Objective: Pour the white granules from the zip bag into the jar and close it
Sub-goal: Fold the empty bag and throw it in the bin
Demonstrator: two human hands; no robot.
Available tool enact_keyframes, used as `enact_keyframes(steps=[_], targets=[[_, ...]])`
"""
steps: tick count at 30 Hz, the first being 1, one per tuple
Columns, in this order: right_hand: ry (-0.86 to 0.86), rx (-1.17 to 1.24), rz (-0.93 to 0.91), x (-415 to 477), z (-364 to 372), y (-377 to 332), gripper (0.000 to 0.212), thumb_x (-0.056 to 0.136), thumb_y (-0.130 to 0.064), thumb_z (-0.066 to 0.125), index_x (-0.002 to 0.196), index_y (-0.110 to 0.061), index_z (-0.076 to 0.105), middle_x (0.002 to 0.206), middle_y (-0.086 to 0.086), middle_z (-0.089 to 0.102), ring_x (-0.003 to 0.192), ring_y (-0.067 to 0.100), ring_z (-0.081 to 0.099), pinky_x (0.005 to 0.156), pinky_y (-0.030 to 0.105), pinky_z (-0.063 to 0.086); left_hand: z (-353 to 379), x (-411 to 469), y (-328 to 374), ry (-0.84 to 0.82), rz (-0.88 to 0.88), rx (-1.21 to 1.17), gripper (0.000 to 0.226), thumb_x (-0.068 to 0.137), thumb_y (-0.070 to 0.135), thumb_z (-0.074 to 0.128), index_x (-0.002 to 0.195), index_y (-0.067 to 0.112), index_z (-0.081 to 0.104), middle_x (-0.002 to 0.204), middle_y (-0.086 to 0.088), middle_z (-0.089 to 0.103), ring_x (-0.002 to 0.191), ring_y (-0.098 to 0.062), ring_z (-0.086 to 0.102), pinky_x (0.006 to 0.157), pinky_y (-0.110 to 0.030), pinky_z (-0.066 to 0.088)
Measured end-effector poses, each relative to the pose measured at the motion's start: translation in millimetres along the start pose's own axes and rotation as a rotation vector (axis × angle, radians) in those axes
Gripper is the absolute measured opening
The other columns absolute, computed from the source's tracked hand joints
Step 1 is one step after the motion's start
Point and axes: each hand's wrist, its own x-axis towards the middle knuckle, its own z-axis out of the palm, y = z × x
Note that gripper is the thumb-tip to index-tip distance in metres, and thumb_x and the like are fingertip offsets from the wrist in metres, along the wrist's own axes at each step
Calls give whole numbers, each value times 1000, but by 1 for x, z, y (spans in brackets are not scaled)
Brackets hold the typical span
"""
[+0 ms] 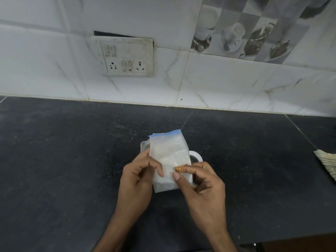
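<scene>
White granules [168, 156] sit in the zip bag [164, 140], pinched by the left hand [136, 179] and right hand [201, 184]. Pouring into the jar [196, 157] behind, and closing it, look undone.

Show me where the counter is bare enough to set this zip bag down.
Bare counter lies left of the left hand, behind the zip bag up to the wall tiles, and between the jar and the cloth. Crowded: the centre, round bag, jar and right hand.
</scene>
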Motion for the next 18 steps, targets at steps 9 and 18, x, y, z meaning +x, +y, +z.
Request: enact_keyframes(steps=[9,18], targets=[[-186,103,20,-8,-55,0,25,80,1,77,96,-18,76,100,-1,72,82,12,71,70,17,55,16,-40,19,150,-185,-20,44,82,-9,68,114,21,69,96,11,75,76,1,63,67,-16,53],[-405,198,228,-51,-62,36,23,82,-2,75,93,-22,73,88,1,75,76,9,70,73,22,57,-63,-178,21,382,-332,501,44,89,-6,61,118,27,70,101,23,71,70,12,49,70,-7,40]])
